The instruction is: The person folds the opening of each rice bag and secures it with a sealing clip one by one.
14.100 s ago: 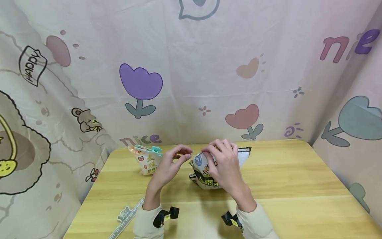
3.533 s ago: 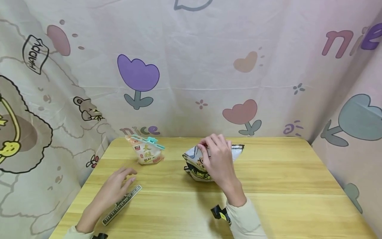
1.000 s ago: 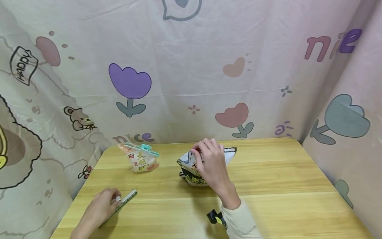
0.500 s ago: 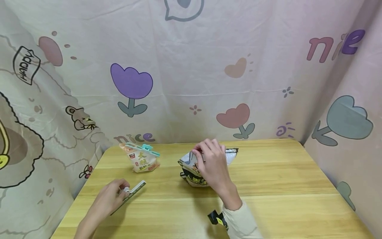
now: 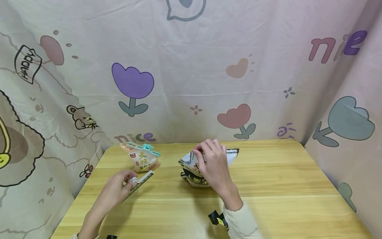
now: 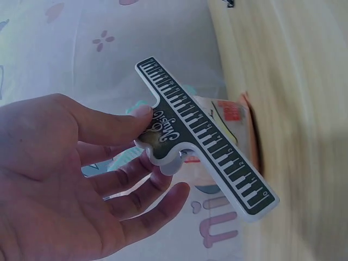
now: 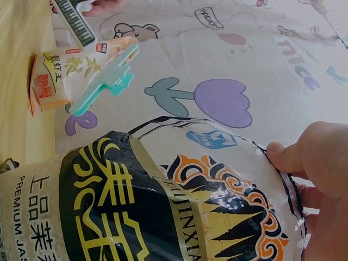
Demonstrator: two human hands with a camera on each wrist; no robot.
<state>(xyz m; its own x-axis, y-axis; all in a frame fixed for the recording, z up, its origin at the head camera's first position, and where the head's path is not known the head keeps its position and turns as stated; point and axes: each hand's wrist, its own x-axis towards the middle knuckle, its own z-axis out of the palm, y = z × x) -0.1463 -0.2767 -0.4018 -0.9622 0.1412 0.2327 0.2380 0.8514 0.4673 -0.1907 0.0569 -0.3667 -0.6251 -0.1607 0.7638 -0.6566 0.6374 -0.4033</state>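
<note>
A bag clip [image 6: 201, 136] with a piano-key pattern and "Music" lettering is pinched between the thumb and fingers of my left hand [image 5: 114, 189]. The clip hangs above the table, its long bar slanting, just in front of a small bag with a teal clip. At the table's middle stands a rice bag [image 7: 125, 201], white, black and gold, its top folded over. My right hand [image 5: 213, 164] pinches the rice bag's top edge, thumb on the near side in the right wrist view. The hand hides part of the bag in the head view.
The small orange-and-white bag [image 5: 143, 161] stands at the back left of the wooden table [image 5: 283, 186], a teal clip [image 5: 146, 147] across its top. A printed curtain [image 5: 185, 66] hangs behind the table and along both sides.
My left hand has picked up the piano-patterned clip from the table and carried it forward and right, towards the small bag. My right hand has stayed on the rice bag's top.
</note>
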